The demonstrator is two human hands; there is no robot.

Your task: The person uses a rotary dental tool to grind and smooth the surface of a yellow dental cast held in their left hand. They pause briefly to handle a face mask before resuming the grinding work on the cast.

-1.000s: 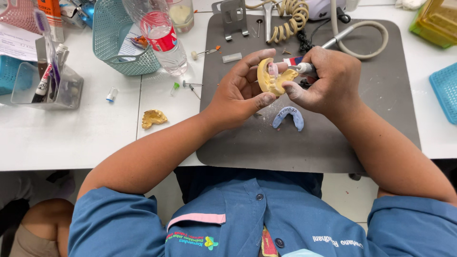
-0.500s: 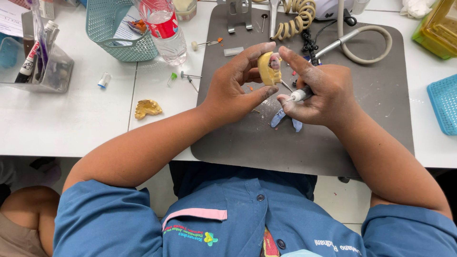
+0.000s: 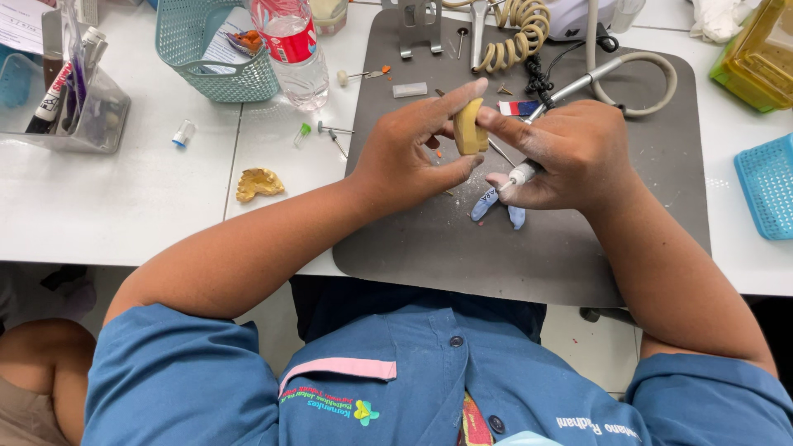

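Note:
Over the dark grey work mat (image 3: 578, 248), my left hand (image 3: 409, 157) pinches a small yellow dental cast (image 3: 469, 126) between thumb and fingers, turned edge-on. My right hand (image 3: 570, 153) touches the cast with its forefinger and grips a white and silver handpiece (image 3: 541, 153), whose grey hose (image 3: 652, 70) loops to the back of the mat. A blue horseshoe-shaped piece (image 3: 496, 206) lies on the mat just under my right hand.
A second yellow cast (image 3: 258, 182) lies on the white table left of the mat. Behind it stand a plastic bottle (image 3: 291, 49), a teal basket (image 3: 211, 49) and a clear pen holder (image 3: 66, 99). Small burs (image 3: 334, 136) lie nearby; a blue tray (image 3: 764, 194) sits at right.
The cast has been turned from flat-facing to edge-on in my left hand. My right hand has dropped the handpiece tip away from the cast and now touches it with the forefinger.

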